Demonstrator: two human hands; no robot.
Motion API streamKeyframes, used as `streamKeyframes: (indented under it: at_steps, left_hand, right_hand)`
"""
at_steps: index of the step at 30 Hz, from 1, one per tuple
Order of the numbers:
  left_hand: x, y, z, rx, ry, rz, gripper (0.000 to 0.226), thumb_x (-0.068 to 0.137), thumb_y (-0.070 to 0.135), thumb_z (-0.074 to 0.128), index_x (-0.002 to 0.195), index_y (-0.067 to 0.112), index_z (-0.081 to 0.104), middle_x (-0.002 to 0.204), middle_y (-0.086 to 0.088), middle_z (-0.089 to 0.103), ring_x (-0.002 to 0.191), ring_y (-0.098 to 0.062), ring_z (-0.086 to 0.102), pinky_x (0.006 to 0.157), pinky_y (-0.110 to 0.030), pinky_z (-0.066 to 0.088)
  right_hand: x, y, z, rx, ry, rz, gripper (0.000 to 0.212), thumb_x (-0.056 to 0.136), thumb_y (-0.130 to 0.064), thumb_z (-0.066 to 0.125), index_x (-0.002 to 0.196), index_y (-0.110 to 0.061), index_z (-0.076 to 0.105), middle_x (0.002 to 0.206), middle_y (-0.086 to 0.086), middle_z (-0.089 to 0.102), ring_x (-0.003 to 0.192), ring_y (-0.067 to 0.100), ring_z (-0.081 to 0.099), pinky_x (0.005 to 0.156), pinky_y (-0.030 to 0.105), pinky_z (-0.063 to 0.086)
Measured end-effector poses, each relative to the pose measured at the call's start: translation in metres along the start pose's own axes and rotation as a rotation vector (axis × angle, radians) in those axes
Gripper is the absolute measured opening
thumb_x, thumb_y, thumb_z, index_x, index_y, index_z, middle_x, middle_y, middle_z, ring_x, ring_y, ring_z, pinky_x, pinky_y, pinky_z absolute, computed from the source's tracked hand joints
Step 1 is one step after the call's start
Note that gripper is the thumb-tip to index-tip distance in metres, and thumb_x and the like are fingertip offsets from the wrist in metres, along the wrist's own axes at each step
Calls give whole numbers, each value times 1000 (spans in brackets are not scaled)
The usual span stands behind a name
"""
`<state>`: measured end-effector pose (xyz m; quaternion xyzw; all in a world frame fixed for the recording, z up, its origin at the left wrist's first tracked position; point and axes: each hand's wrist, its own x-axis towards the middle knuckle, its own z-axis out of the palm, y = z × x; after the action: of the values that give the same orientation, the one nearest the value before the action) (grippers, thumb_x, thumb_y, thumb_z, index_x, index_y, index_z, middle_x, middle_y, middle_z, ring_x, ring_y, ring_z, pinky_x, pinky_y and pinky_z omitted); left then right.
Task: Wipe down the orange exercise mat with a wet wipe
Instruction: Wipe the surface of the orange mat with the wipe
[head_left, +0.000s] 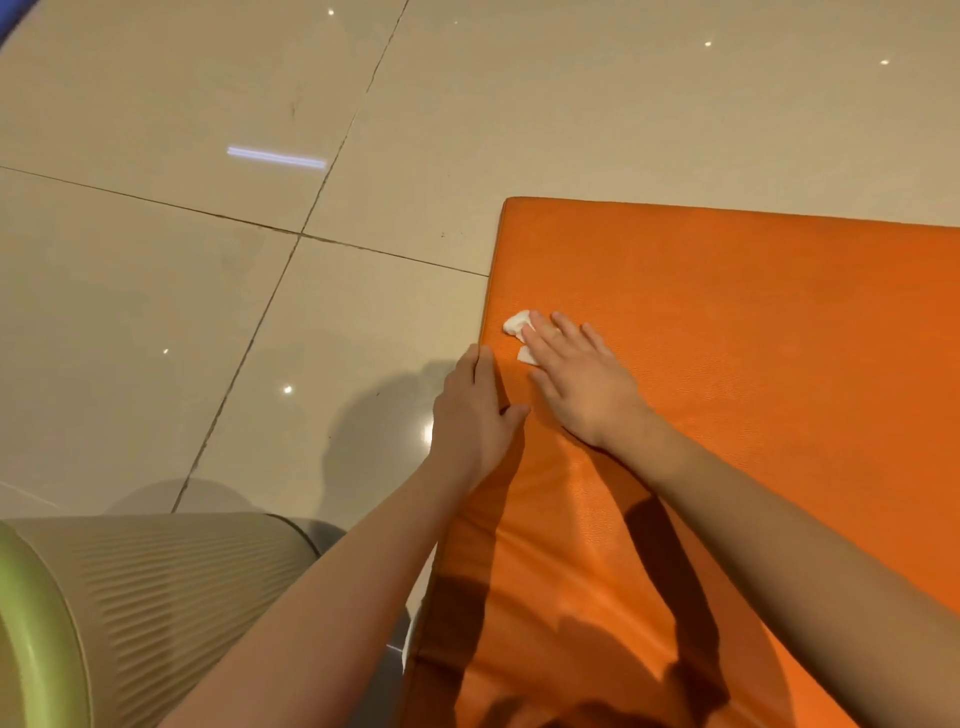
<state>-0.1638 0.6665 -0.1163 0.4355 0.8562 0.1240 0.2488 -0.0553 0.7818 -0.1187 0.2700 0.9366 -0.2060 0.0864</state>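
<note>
The orange exercise mat (727, 322) lies on the tiled floor and fills the right half of the view. My right hand (582, 379) lies flat on it near its left edge, fingers straight, pressing a crumpled white wet wipe (517, 323) onto the surface. Bits of the wipe show past the fingertips and beside the index finger. My left hand (475, 415) holds the mat's left edge, thumb on top and fingers down over the side.
Glossy beige floor tiles (208, 286) with dark grout lines spread to the left and behind the mat. A ribbed beige roll with a green end (130, 597) lies at the bottom left, close to my left forearm.
</note>
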Motion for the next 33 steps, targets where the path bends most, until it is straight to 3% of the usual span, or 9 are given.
streamKeyframes:
  at_steps: [3, 6, 9, 12, 15, 19, 24, 28, 33]
  left_hand:
    - [-8, -5, 2, 130, 6, 40, 77, 97, 46, 49, 153, 4, 18, 159, -14, 21, 142, -29, 29, 111, -41, 29]
    - [-14, -8, 12, 211, 67, 61, 74, 96, 52, 25, 150, 0, 30, 155, -20, 32, 139, -34, 38, 111, -48, 32]
    - [-14, -11, 20, 245, 88, 70, 75, 97, 51, 16, 151, 1, 27, 158, -19, 27, 145, -34, 27, 116, -49, 20]
    - [-13, -13, 20, 268, 60, 84, 78, 96, 54, 9, 154, 3, 17, 161, -17, 16, 150, -31, 13, 119, -44, 4]
    - [-12, -15, 20, 282, 55, 93, 77, 96, 53, 10, 154, 3, 17, 161, -17, 16, 150, -31, 13, 118, -43, 4]
    - [-12, -15, 22, 309, 71, 93, 71, 99, 49, 21, 148, -1, 32, 155, -21, 32, 144, -34, 30, 115, -49, 21]
    - [-11, -13, 20, 338, 69, 105, 71, 98, 49, 24, 147, -2, 36, 152, -21, 36, 142, -35, 35, 114, -49, 20]
    - [-7, -14, 17, 393, 80, 154, 73, 96, 50, 28, 143, -4, 41, 148, -24, 42, 139, -37, 38, 114, -49, 22]
    - [22, -10, 1, 336, 24, 246, 89, 89, 64, 4, 155, 5, 7, 163, -13, 3, 151, -26, -3, 120, -39, -6]
  right_hand:
    - [8, 5, -7, -36, 68, 161, 57, 106, -36, 22, 157, -16, 5, 164, 2, -2, 151, 20, -7, 119, 37, -8]
    - [4, -7, -5, -53, -15, -17, 61, 105, -38, 25, 157, -17, 1, 164, 4, -8, 150, 19, -11, 119, 35, -11]
    - [3, -3, -8, -157, -72, -144, 62, 105, -43, 23, 156, -17, -1, 163, 0, -12, 150, 16, -12, 119, 34, -12]
    - [31, 5, -18, -228, -44, -29, 62, 105, -45, 17, 156, -17, -5, 163, 0, -13, 150, 17, -13, 119, 37, -11]
    - [53, -5, -21, -127, -13, 54, 62, 105, -44, 17, 156, -16, -3, 163, 2, -13, 150, 18, -13, 119, 37, -11]
    - [51, -7, -19, -183, -81, -180, 61, 105, -42, 21, 157, -17, 1, 164, -1, -9, 150, 16, -10, 119, 35, -11]
    - [78, 10, -37, -191, -39, 57, 61, 105, -44, 15, 156, -15, -3, 163, 2, -11, 150, 18, -11, 120, 39, -9]
    - [60, -1, -22, -85, -62, 2, 63, 105, -43, 21, 156, -14, -3, 163, 2, -13, 150, 16, -11, 121, 35, -8]
    - [53, 9, -26, -97, -92, -86, 60, 106, -40, 19, 156, -16, -1, 163, -1, -12, 150, 14, -10, 120, 32, -8]
